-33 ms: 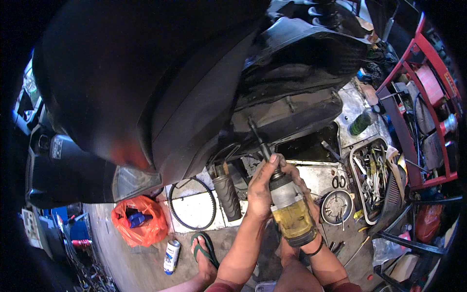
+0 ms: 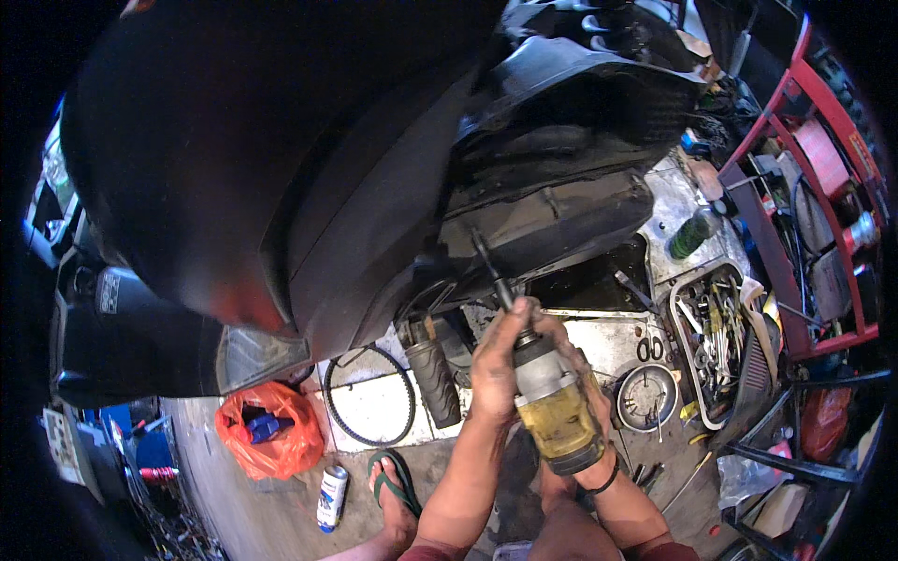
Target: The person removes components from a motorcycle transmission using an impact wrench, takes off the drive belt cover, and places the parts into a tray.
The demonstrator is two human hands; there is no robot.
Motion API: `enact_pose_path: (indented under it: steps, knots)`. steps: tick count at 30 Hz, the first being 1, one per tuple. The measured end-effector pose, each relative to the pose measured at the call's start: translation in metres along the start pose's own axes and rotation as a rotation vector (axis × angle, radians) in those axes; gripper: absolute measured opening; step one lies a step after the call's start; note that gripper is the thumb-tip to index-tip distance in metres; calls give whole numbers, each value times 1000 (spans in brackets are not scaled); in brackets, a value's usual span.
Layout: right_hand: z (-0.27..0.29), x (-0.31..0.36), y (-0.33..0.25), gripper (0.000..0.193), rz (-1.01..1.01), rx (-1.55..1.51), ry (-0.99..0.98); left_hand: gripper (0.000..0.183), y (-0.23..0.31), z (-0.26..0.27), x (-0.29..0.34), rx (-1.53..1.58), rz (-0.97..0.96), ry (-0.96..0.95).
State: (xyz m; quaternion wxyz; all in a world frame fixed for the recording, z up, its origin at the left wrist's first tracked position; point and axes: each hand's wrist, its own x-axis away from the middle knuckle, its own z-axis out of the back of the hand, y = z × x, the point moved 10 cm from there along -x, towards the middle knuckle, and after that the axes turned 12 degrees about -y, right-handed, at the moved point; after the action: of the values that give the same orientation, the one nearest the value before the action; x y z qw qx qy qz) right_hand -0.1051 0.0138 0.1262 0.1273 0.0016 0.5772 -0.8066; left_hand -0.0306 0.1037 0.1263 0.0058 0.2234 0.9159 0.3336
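While my left hand is wrapping tightly around the front of the power tool, my right hand is mostly hiding behind its yellow body, so I cannot tell its grip. The long bit is pointing up into the scooter underside, probably for reaching a fastener. A rubber belt is lying on the floor nearby.

Grimy yellow-and-grey power driver, long bit up-left toward scooter underside

Power tool beneath scooter body, belt left (on floor), tool tray right
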Motion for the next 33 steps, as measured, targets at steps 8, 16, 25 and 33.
enact_pose_path:
  steps: [8, 16, 25, 33]
  knots:
    - [-2, -4, -3, 48, 36, -45, 8, 32, 10, -5, -5, 45, -29, -51]
    - [8, -7, -7, 39, -52, 80, 3, 33, 4, -2, -6, 126, -31, -7]
    - [28, 18, 22, 39, 31, -207, 153, 37, -28, -36, -21, -10, 94, -137]
    - [59, 16, 53, 44, -59, -30, 134, 36, -58, -48, -57, -44, 116, -71]
